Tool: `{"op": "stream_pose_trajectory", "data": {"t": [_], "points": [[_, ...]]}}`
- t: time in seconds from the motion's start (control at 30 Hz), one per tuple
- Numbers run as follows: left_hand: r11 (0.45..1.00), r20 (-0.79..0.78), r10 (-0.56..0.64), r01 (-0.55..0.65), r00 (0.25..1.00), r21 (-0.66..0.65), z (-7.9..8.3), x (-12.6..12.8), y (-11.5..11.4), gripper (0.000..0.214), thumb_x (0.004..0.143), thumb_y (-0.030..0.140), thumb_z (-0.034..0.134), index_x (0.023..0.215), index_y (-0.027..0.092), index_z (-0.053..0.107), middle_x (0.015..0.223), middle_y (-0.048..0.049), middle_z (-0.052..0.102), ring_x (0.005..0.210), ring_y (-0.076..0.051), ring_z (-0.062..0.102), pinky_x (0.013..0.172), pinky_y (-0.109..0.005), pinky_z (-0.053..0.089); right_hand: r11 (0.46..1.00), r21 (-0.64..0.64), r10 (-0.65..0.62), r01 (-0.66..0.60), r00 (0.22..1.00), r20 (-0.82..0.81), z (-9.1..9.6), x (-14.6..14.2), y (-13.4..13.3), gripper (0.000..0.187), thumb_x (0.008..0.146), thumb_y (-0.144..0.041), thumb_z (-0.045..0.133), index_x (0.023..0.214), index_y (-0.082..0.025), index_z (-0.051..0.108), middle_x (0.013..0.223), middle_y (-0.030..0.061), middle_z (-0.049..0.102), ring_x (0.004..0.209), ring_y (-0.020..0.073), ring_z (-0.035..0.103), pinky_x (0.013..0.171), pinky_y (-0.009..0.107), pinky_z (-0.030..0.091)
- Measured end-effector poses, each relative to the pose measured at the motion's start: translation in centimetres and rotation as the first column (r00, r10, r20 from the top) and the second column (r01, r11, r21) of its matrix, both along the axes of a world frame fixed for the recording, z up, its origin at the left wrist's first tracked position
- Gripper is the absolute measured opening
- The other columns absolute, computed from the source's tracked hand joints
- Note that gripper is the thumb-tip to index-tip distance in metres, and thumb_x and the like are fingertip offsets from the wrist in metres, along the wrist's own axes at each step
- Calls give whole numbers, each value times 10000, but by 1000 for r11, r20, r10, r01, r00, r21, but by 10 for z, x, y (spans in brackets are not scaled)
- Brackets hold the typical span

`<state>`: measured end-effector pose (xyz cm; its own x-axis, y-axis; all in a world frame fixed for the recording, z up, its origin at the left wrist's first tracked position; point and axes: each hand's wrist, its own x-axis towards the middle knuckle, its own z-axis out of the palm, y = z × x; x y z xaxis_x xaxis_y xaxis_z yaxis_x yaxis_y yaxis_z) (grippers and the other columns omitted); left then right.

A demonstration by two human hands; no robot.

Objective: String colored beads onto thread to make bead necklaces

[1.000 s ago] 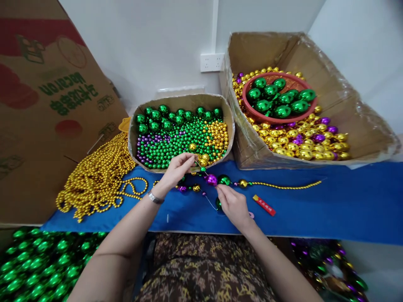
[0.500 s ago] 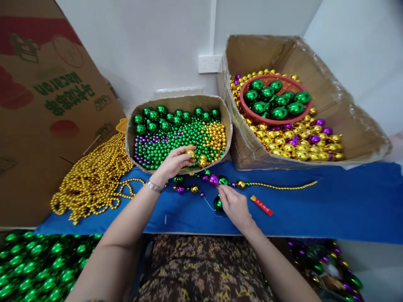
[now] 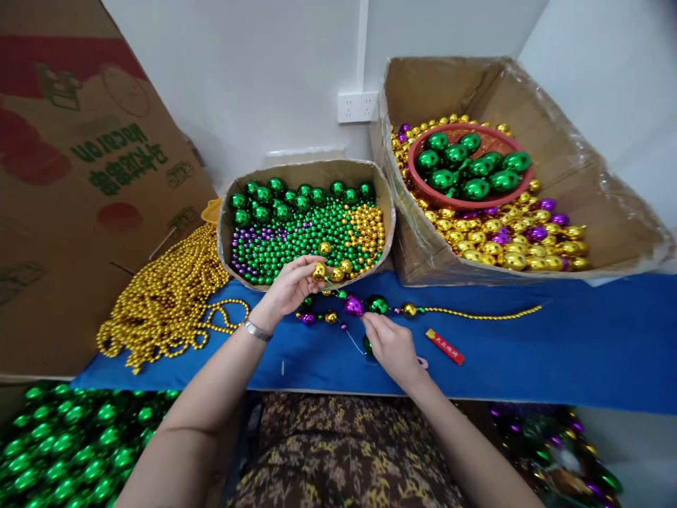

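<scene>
My left hand (image 3: 290,286) is closed, its fingertips pinching a shiny gold bead (image 3: 319,271) at the front edge of the low bead box (image 3: 393,224). A thin thread runs from that bead down toward a purple bead (image 3: 353,305). Beside the purple bead, my right hand (image 3: 391,346) is pinched shut on the bead string; its fingertips partly hide the exact grip. A large green bead (image 3: 377,304) and a gold twisted cord (image 3: 481,315) continue the string to the right. Smaller purple and gold beads lie left of my right hand, with loose white thread (image 3: 355,344).
Gold bead strands (image 3: 163,303) are heaped at left beside a large carton (image 3: 47,233). A taller box (image 3: 423,261) holds gold and purple beads and a red basket (image 3: 415,185) of green ones. A red packet (image 3: 445,346) lies on the blue cloth (image 3: 582,346).
The view has shifted slightly, moving the scene rightward. My left hand still holds a gold bead, lower now; more gold beads show beside it. A pink item now shows by my right wrist.
</scene>
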<state>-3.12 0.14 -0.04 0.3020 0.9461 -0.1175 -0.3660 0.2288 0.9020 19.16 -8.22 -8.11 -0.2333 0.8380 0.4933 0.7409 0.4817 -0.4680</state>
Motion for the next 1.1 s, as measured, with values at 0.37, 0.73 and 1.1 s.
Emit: {"op": "stream_pose_trajectory", "data": {"t": [0.37,0.73,1.1], "points": [[996,-92,-26,34,995,78,-11,13,-19,343,760,252,750,1088,171,692,1015,-61,667,847,-128,626,740,-242,540,996,-67,52,-67,978,-200,6,-2,2,259,974,-277,441,1009,-189,682,880,73,699,785,173,679,744,287,553],[998,-45,31,-29,999,51,-6,10,-24,381,731,238,778,1094,168,684,1002,-64,686,847,-143,654,768,-271,560,977,-210,-42,-43,922,-384,3,-4,-5,223,947,-304,485,1078,-203,634,877,49,696,695,158,686,644,260,558],[986,-86,160,-154,983,67,-6,15,-27,346,701,279,803,991,146,670,838,-24,671,755,-130,648,731,-283,564,995,-76,-79,60,960,-269,4,-9,-8,232,960,-276,458,1140,-185,573,888,64,693,778,181,677,750,309,550]]}}
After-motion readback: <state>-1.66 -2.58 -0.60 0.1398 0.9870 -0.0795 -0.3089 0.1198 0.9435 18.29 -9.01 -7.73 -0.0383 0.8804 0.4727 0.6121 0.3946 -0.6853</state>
